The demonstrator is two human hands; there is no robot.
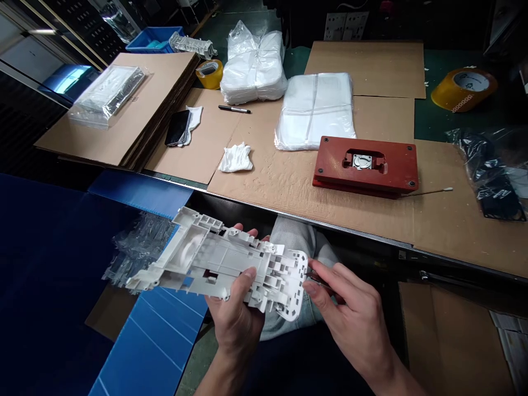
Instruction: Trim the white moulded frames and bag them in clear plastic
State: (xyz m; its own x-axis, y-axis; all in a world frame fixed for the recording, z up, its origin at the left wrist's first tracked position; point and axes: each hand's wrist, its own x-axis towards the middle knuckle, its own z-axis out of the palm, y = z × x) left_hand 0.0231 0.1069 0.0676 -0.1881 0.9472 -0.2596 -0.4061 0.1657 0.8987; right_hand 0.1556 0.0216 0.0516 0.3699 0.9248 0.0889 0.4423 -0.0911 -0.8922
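Observation:
My left hand grips a long white moulded plastic frame from below, thumb on top and fingers wrapped under it, holding it over my lap below the table edge. My right hand is closed in a pinch at the frame's right end, with a thin dark tool held between thumb and fingers; its tip touches the frame. On the table beyond lies a red-brown jig block with a small metal part in its recess.
Cardboard sheets cover the table. On them lie two stacks of white bags, a white cloth, a phone, a pen, a cotton swab and yellow tape rolls. A blue bin with clear plastic bags stands at left.

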